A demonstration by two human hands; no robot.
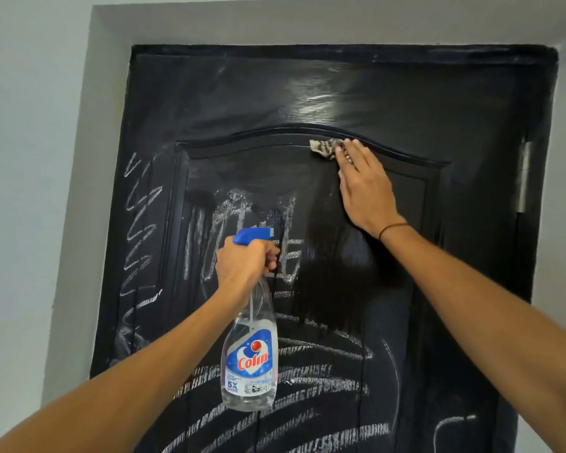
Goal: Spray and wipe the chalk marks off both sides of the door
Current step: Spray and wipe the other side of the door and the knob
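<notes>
Black panelled door (324, 103), glossy, wood grain visible under a wet sheen near the top; raised arched moulding across the upper panel. Set in a pale grey plastered surround (89, 158).

Chalk marks (138, 223): white zigzag scrawl down the door's left stile; vertical strokes, partly dissolved and running in dark drips, at the panel's centre-left; broad curved hatched bands across the lower part of the door. Upper area of door and right half of the panel largely free of chalk, streaked with moisture.

Right hand (365, 188): fingers straight and flat, pressing a small crumpled cloth (325, 148), pale with dark mottled pattern, against the door just under the crest of the arched moulding. Thin dark band on that wrist.

Left hand (245, 264): fingers curled round the neck of a spray bottle (250, 348), held in front of the door's centre, nozzle towards the panel. Bottle of clear plastic, tapered, blue trigger head, blue and red "Colin" label, clear liquid low in the base.

Metal hinge (523, 176) on the door's right edge, blurred.
</notes>
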